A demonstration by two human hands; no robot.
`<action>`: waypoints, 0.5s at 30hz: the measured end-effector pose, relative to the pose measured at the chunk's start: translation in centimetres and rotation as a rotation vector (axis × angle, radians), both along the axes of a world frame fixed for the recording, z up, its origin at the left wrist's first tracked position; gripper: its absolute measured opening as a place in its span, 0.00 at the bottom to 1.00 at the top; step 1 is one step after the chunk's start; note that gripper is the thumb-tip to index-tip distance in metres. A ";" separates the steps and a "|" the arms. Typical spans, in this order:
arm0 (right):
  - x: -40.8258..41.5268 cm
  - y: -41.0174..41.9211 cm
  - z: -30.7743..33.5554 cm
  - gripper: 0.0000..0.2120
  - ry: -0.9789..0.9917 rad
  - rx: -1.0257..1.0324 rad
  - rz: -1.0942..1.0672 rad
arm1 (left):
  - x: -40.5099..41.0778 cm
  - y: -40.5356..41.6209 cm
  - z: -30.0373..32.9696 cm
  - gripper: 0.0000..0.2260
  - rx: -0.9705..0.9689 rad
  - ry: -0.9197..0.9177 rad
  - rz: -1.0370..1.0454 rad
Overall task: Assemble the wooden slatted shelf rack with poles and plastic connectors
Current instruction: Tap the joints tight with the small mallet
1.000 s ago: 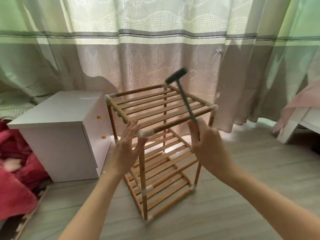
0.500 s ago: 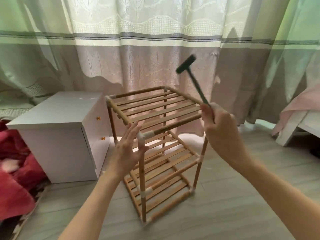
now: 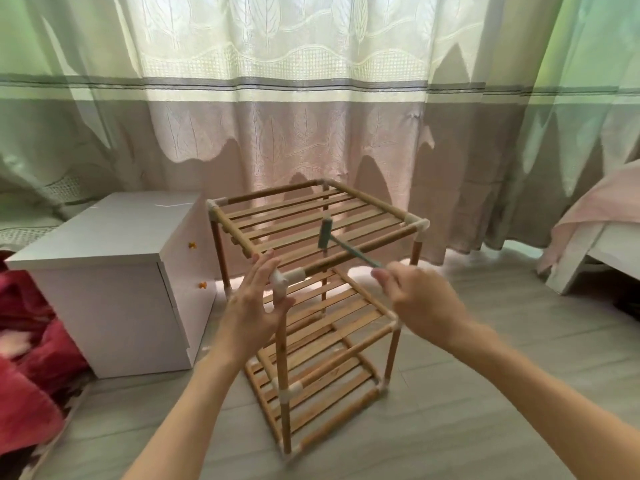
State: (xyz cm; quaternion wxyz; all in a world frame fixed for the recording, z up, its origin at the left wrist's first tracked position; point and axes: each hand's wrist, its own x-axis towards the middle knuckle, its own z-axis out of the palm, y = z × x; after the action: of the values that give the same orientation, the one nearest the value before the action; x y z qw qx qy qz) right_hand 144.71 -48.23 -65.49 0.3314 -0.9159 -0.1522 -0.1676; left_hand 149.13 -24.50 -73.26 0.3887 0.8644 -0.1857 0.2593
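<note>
A three-tier wooden slatted rack [image 3: 311, 216] stands upright on the floor, its poles joined by white plastic connectors. My left hand [image 3: 254, 299] lies with straight fingers against the near front corner connector [image 3: 280, 280] and the pole below it. My right hand [image 3: 420, 301] grips the handle of a small green hammer [image 3: 325, 232]. The hammer's head is down over the top shelf's slats, near the front rail; the hand and hammer are motion-blurred.
A white bedside cabinet [image 3: 114, 237] stands just left of the rack. Red fabric [image 3: 24, 358] lies at the far left. A bed with pink cover [image 3: 595, 216] is at the right. Curtains hang behind. Grey plank floor surrounds the rack.
The hammer was raised high above the rack half a second ago; it has swung down and left to the top shelf. My left hand stayed at the front corner.
</note>
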 end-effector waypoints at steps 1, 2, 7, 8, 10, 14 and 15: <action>-0.1 0.1 0.7 0.12 -0.145 0.159 -0.021 | 0.1 0.0 0.0 0.29 0.000 -0.002 0.000; -0.2 0.1 0.8 0.11 -0.264 0.264 -0.046 | 0.0 0.1 0.0 0.29 -0.003 0.000 0.001; -0.3 0.1 -1.0 0.13 0.078 -0.182 0.004 | -0.2 0.0 0.0 0.29 -0.006 0.011 0.020; 0.2 -0.3 -0.3 0.13 0.071 -0.108 -0.033 | -0.2 0.0 0.0 0.29 0.004 0.011 0.012; 0.4 -0.4 0.9 0.12 -0.200 0.230 -0.100 | -0.1 -0.1 0.2 0.28 0.035 0.010 0.003; -0.3 0.2 -0.3 0.12 -0.033 -0.091 0.032 | -0.3 -0.3 0.4 0.23 0.052 -0.016 0.018; -0.4 -0.1 -1.0 0.13 0.113 -0.223 0.064 | -0.4 -0.4 0.3 0.22 0.043 -0.039 0.040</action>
State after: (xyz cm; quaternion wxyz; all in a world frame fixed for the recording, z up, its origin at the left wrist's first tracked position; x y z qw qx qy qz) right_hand 144.29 -48.29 -66.51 0.2410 -0.9497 -0.1802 -0.0868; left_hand 148.78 -24.89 -72.94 0.3610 0.8708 -0.1815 0.2800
